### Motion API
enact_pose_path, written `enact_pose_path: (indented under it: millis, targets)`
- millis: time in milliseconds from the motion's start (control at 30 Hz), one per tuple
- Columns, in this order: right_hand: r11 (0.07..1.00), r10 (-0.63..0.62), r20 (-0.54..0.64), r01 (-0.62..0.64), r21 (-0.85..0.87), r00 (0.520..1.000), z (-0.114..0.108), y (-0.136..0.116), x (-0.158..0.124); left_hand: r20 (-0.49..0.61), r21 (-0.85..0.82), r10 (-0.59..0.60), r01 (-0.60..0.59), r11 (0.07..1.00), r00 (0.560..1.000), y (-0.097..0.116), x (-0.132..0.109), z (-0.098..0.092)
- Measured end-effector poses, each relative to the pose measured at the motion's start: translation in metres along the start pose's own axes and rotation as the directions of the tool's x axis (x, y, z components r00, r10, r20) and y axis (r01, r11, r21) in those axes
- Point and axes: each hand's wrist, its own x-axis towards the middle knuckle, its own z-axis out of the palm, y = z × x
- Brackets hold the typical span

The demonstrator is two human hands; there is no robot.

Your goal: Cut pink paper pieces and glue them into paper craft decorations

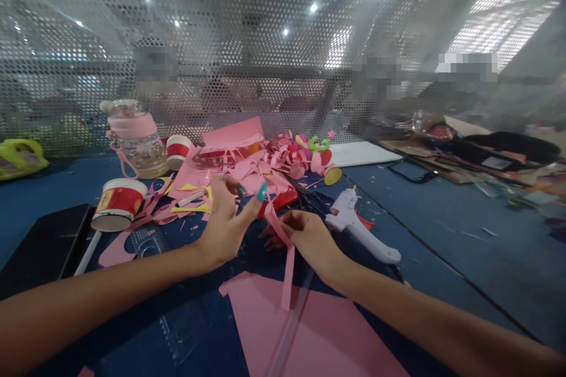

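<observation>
Right hand [313,240] pinches a narrow pink paper strip [288,277], which hard tugging could tear; left hand [224,228] seems empty.

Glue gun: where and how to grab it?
The glue gun is probably best gripped round its long white handle, coming from the near right: the handle slants that way, while the narrow nozzle points away.

Matt, smooth paper makes up the pink strip [288,274] and the pink sheet [327,330] — the glue gun [365,232] is smooth white plastic. Clear, glossy plastic forms the ruler [152,240]; the nearer red-and-white cup [121,201] looks like paper — the perforated screen [247,41] like dull metal.
</observation>
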Motion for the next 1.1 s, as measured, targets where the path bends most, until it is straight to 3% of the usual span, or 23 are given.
enact_pose_path:
  millis: [100,200,433,567,933,1100]
  targets:
    - [0.999,-0.044,0.017,0.043,0.022,0.999,0.002,0.000,-0.001,0.204,0.230,-0.040,-0.009,0.973,0.978,0.012,-0.001,-0.002]
    - [0.997,-0.067,0.022,0.066,0.041,0.998,0.003,0.000,0.000,0.318,0.262,-0.111,0.025,0.965,0.942,0.014,0.000,-0.002]
    - [0.999,-0.009,0.023,0.008,0.048,1.000,0.001,0.000,0.001,0.304,0.028,-0.101,0.097,0.995,0.947,0.007,0.001,0.001]
    - [0.997,0.025,0.030,-0.027,0.069,0.999,0.000,0.000,0.002,0.316,-0.011,-0.111,0.121,0.993,0.942,0.008,0.002,0.000]
    - [0.999,0.043,0.113,-0.045,0.015,0.993,-0.003,-0.006,0.000,0.466,-0.246,-0.128,0.267,0.932,0.876,0.003,0.009,-0.001]
    - [0.998,0.028,0.171,-0.036,0.044,0.985,-0.006,-0.002,0.003,0.465,-0.330,-0.107,0.284,0.900,0.879,0.004,0.010,-0.001]
